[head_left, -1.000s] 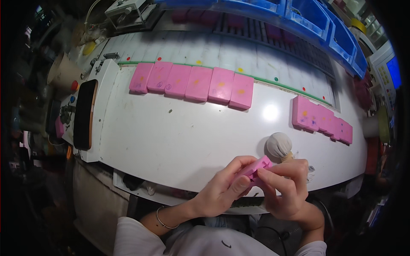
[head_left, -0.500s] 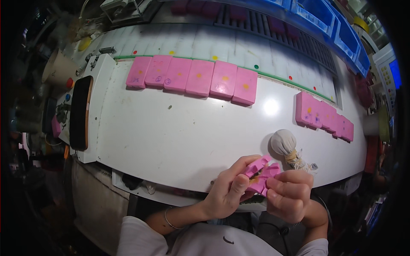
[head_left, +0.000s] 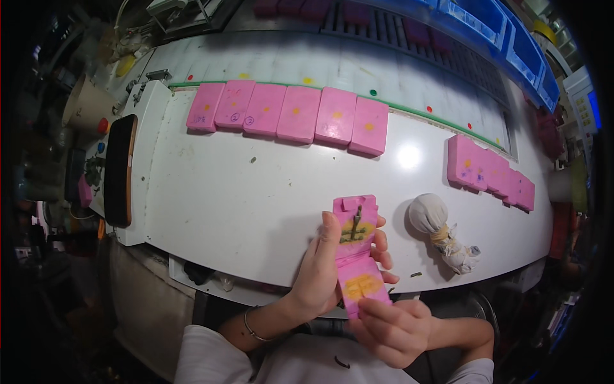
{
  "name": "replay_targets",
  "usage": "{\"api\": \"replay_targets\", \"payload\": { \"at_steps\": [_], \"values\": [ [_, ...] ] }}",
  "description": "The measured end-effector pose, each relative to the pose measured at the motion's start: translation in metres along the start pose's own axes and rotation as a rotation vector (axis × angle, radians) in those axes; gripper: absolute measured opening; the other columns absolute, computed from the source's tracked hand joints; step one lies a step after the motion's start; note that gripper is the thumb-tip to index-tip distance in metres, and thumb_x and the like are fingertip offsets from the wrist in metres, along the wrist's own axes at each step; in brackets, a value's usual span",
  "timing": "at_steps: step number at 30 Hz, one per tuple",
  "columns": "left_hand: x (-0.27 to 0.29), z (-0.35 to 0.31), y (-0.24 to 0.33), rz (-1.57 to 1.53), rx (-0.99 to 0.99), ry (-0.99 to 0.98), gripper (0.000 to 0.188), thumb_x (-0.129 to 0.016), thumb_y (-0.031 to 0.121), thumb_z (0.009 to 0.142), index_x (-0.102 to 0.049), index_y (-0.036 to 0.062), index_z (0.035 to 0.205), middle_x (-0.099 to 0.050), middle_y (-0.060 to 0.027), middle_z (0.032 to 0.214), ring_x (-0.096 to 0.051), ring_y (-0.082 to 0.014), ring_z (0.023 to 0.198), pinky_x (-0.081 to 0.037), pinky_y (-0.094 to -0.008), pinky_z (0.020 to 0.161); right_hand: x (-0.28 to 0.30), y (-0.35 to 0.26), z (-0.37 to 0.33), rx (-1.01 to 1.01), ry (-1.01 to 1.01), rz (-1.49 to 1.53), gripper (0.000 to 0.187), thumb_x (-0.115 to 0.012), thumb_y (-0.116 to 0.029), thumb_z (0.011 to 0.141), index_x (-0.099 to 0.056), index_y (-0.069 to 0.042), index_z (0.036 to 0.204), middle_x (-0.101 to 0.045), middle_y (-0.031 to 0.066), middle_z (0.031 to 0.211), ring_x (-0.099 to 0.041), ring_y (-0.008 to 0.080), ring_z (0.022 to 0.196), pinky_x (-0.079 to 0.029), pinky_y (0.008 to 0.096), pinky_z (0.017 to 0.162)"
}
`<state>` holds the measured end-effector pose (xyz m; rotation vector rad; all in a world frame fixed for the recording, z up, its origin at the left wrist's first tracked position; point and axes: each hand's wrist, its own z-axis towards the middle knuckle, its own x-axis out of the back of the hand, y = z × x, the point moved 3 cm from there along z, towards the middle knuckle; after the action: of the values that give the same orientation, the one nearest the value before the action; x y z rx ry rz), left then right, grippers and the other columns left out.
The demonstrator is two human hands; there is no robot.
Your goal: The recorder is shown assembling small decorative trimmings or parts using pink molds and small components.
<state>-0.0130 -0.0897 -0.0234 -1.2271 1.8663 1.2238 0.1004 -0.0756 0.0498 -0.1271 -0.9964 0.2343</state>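
Observation:
A pink rubber mould lies spread apart between my hands at the table's front edge. Its upper half point(head_left: 343, 238) rests in my left hand point(head_left: 316, 269), with the thumb along one side and the fingers curled round the other. A dark green piece point(head_left: 357, 225), with a stem standing up, sits in that half over a yellow stain. My right hand point(head_left: 400, 329) pinches the bottom edge of the lower half point(head_left: 363, 272), which has a yellow-stained hollow. To the right of the mould lies a round white cloth pouch point(head_left: 428, 214), tied at its neck.
Several pink blocks stand in a row point(head_left: 297, 115) along the green strip, and more form a second row point(head_left: 491, 171) at the right. A phone point(head_left: 121, 169) lies at the left. Blue bins point(head_left: 473, 25) hang at the back right. A small green scrap point(head_left: 416, 274) lies near the front edge.
The mould has been folded open and turned, so its inner faces and the green piece now show. My right hand has moved down and left with the lower half.

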Motion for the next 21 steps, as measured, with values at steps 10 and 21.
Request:
{"api": "replay_targets", "payload": {
  "at_steps": [10, 21],
  "values": [
    [-0.009, -0.015, 0.003, 0.437, -0.01, -0.047, 0.074, -0.012, 0.058, 0.09, -0.035, -0.0033, 0.126, -0.055, -0.0156, 0.082, -0.053, -0.0177, 0.061, -0.051, -0.033, 0.055, 0.017, 0.052, 0.001, -0.844, 0.326, 0.423, 0.021, -0.055, 0.003, 0.076, -0.059, 0.003, 0.096, -0.058, 0.0087, 0.077, -0.056, 0.0152, 0.067, -0.042, 0.0244, 0.051],
    [-0.026, -0.015, 0.0, 0.485, -0.057, -0.285, 0.085, -0.019, 0.065, 0.085, 0.003, 0.0041, 0.14, -0.056, -0.0205, 0.079, -0.053, -0.0188, 0.05, -0.049, -0.0307, 0.049, -0.008, 0.069, -0.008, -0.908, 0.313, 0.838, 0.019, -0.045, -0.012, 0.091, -0.053, 0.002, 0.081, -0.052, 0.0084, 0.077, -0.048, 0.0158, 0.066, -0.041, 0.0268, 0.063]
  ]
}}
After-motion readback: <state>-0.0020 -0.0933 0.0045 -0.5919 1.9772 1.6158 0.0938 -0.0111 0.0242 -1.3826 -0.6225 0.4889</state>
